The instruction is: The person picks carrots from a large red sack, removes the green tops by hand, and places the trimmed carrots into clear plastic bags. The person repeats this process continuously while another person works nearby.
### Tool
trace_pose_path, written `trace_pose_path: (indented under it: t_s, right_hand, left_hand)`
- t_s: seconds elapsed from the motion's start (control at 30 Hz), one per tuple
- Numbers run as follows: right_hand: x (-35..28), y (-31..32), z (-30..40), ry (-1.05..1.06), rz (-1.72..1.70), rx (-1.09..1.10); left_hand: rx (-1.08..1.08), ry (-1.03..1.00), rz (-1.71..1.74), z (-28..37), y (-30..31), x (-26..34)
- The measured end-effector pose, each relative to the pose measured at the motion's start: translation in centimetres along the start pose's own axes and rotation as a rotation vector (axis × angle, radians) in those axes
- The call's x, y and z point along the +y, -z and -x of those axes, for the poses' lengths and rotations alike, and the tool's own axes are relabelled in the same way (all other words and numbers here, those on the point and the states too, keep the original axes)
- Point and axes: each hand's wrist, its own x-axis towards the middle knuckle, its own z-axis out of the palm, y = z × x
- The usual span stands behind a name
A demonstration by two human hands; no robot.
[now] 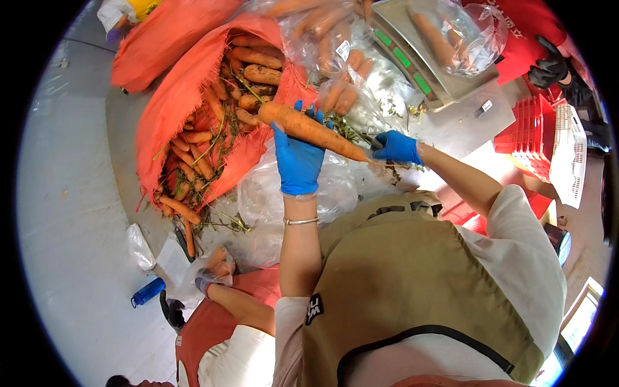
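Note:
My left hand, in a blue glove, holds a large carrot whose thick end points up and left. Its thin tip reaches towards my right hand, also blue-gloved, with fingers curled around something dark that is mostly hidden. Green carrot tops and dirt lie behind the hands. Left of them, an open orange-red woven sack spills soil-covered carrots and leafy scraps. A clear plastic bag lies under my left wrist. Bagged carrots lie beyond the hands.
A metal scale holds bagged carrots at the upper right. Red plastic baskets and a white one stand at the right. One co-worker sits at the lower left, near a blue bottle; another's black-gloved hand is at the upper right.

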Motion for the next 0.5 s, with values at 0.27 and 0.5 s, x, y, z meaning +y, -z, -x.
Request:
trace_pose_path:
  t_s: [0.27,0.5]
  right_hand:
    - [-9.4,3.6,3.3,0.247,-0.485,0.098]
    - [-9.0,3.3,2.9,0.152,-0.783,0.115]
  left_hand:
    - [0.023,-0.022,-0.074,-0.2,-1.8,-0.8]
    - [-0.037,0.02,0.029,-0.5,-2.9,-1.4]
